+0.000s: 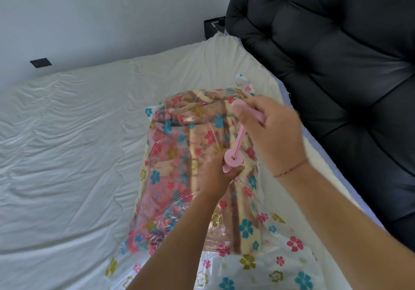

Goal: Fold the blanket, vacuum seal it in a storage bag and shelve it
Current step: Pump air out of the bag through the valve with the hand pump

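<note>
With the blanket (203,119) in its bag (247,226) on the bed (67,132) at lower centre, the left hand (221,174), curled round the pink pump (233,158), should press it square on what is probably the valve while the right hand (272,132), gripping the raised handle (238,106), strokes straight.

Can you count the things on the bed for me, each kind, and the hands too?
storage bag: 1
blanket, inside the bag: 1
pink pump: 1
hands: 2, the left hand and the right hand, both gripping the pump
Total: 5
</note>
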